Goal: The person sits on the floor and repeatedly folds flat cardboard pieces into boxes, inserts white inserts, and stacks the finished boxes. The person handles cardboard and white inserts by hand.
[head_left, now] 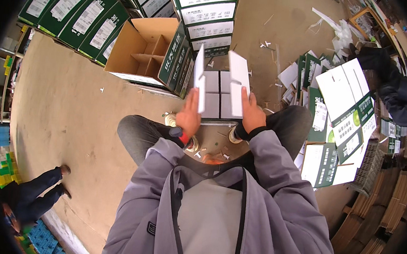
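I hold a white cardboard divider grid in front of my knees with both hands. My left hand grips its left side and my right hand grips its right side. The divider's crossed panels stand upright, with two flaps sticking up at the top. Just beyond it an open brown carton with green printed sides lies tilted, and a brown partition is visible inside it.
Stacks of green and white closed cartons stand at the back left and centre. Flat green and white carton blanks are piled on my right. Another person's legs are at the lower left, and another person crouches at the right.
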A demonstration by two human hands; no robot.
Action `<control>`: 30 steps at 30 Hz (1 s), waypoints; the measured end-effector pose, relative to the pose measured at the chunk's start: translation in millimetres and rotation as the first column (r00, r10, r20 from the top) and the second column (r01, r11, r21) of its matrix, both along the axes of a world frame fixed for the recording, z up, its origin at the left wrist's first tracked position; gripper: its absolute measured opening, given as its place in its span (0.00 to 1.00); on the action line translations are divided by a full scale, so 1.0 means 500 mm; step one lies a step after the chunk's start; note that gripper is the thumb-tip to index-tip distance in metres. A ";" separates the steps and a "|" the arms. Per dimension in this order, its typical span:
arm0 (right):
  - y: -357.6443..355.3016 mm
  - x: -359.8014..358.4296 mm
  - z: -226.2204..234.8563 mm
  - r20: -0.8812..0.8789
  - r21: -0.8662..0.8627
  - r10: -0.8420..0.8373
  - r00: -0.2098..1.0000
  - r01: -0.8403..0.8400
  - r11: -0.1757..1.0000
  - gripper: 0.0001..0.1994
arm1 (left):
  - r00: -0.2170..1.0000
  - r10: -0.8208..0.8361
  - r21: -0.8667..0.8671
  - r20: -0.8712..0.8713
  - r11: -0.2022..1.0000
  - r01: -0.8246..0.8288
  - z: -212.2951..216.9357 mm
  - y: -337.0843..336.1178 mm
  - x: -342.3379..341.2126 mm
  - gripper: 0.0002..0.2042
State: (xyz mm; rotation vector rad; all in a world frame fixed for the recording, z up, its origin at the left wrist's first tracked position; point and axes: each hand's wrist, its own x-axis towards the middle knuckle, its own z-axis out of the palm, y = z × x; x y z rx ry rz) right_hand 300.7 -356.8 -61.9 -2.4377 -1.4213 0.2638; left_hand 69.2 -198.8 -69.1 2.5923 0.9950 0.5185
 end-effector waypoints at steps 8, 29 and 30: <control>0.014 0.025 -0.008 0.027 -0.153 0.263 0.964 -0.256 0.954 0.44 | 0.937 -0.247 -0.003 -0.247 0.967 0.254 0.015 0.009 -0.009 0.32; 0.202 0.016 -0.132 -0.340 -0.070 -0.366 0.867 0.364 0.929 0.44 | 0.934 0.340 -0.287 -0.108 0.889 -0.357 -0.112 0.041 0.138 0.43; 0.205 0.009 -0.129 -0.333 -0.062 -0.369 0.868 0.370 0.927 0.44 | 0.922 0.362 -0.326 -0.139 0.862 -0.388 -0.106 0.029 0.150 0.46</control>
